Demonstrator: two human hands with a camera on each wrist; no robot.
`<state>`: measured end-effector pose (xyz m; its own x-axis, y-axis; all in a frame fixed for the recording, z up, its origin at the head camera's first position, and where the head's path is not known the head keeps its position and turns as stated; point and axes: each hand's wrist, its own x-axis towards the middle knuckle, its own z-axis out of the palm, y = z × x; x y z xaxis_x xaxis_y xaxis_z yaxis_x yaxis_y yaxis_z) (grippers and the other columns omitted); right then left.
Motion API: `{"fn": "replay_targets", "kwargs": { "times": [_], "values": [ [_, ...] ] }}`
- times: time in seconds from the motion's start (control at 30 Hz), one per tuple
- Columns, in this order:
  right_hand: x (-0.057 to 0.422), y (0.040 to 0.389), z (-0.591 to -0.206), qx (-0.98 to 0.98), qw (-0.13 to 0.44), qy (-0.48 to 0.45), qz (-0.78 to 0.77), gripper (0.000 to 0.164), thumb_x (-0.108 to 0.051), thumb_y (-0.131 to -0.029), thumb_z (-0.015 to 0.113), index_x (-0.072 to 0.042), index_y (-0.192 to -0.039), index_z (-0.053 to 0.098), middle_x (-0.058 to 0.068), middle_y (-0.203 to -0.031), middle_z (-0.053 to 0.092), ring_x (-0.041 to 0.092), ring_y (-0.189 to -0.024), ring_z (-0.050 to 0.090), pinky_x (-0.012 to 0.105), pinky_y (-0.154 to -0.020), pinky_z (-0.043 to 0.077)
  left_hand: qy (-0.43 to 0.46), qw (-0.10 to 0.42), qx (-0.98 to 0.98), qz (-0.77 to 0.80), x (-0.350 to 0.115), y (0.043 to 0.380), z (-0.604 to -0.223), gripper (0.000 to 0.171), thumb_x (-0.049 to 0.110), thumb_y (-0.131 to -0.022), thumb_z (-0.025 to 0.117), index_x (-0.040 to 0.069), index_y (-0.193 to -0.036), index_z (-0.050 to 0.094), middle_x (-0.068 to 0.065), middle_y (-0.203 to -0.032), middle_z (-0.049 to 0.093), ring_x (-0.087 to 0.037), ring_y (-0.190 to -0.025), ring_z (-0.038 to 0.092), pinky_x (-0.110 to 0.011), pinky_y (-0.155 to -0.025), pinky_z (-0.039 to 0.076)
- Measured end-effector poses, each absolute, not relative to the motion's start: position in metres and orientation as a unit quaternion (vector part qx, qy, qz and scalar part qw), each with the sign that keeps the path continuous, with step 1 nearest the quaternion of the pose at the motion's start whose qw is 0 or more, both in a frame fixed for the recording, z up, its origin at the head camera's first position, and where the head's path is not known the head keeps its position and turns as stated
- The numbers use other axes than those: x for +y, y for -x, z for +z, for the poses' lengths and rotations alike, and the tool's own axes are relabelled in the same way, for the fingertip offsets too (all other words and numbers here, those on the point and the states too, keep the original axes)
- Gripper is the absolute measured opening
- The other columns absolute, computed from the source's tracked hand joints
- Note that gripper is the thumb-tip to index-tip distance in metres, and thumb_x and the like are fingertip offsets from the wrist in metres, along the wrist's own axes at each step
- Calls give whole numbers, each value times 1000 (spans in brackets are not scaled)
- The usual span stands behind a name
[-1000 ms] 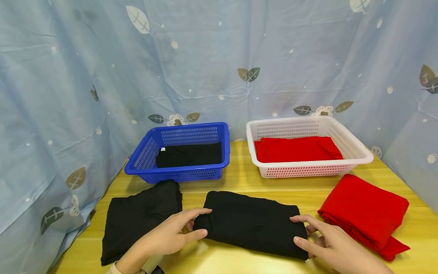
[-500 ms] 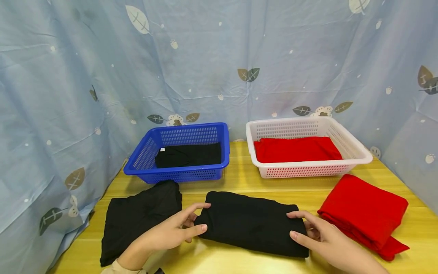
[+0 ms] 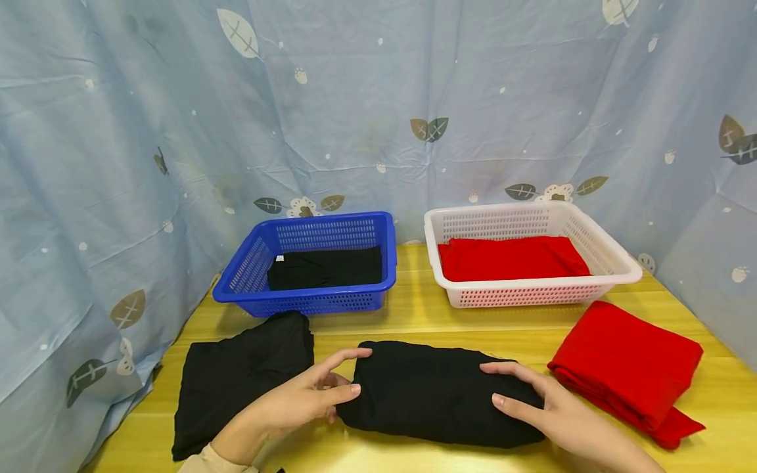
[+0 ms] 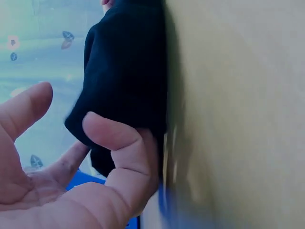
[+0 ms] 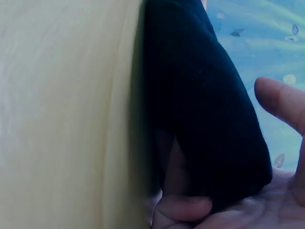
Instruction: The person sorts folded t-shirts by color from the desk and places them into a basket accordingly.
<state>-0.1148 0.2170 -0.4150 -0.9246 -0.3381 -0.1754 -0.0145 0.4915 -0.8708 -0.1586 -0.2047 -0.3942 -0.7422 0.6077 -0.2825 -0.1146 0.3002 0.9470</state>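
A folded black garment spans the front middle of the table, thick and rounded along its sides. My left hand grips its left end; in the left wrist view the curled fingers reach under the edge of the black fabric. At the opposite end my right hand holds the garment with thumb and index finger over the top. Other fingers of that hand tuck beneath the fabric in the right wrist view, partly hidden by it. The bundle bulges between both hands, close over the tabletop.
Another folded black garment lies at left, and a folded red garment at right. Behind stand a blue basket holding black clothing and a white basket holding red clothing. A patterned blue curtain closes off the back.
The right hand has moved slightly left and farther over its end. The garment has bunched up thicker and shifted a little, with fingers now farther under its ends.
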Motion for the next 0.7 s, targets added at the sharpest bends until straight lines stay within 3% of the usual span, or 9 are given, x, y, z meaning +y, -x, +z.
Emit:
{"fn": "replay_targets", "kwargs": {
  "times": [0.17, 0.3, 0.53, 0.7],
  "values": [
    [216, 116, -415, 831, 187, 103, -514, 47, -38, -108, 64, -37, -154, 54, 8, -171, 39, 37, -152, 39, 40, -105, 50, -152, 340, 725, 579, -202, 158, -400, 57, 31, -108, 66, 27, -161, 46, -8, -106, 57, -18, -75, 47, -30, -66, 50],
    [215, 116, -416, 820, 198, 107, -527, 47, -36, -109, 63, -36, -155, 53, 10, -173, 36, 41, -154, 34, 47, -106, 48, -169, 328, 736, 568, -199, 157, -402, 50, 28, -107, 69, 22, -154, 55, -4, -97, 53, -16, -75, 47, -26, -61, 46],
    [214, 116, -416, 811, 211, 111, -534, 43, -35, -110, 62, -36, -152, 55, 9, -169, 36, 39, -151, 33, 45, -101, 50, -182, 297, 741, 574, -197, 154, -400, 42, 26, -106, 69, 13, -146, 64, -3, -99, 57, -14, -78, 51, -24, -66, 47],
    [216, 115, -418, 805, 221, 115, -539, 34, -34, -111, 60, -30, -145, 62, 9, -160, 47, 32, -142, 40, 41, -99, 51, -172, 299, 749, 565, -196, 155, -398, 44, 27, -106, 70, 16, -147, 62, -3, -94, 51, -15, -76, 46, -23, -64, 41]
  ]
}}
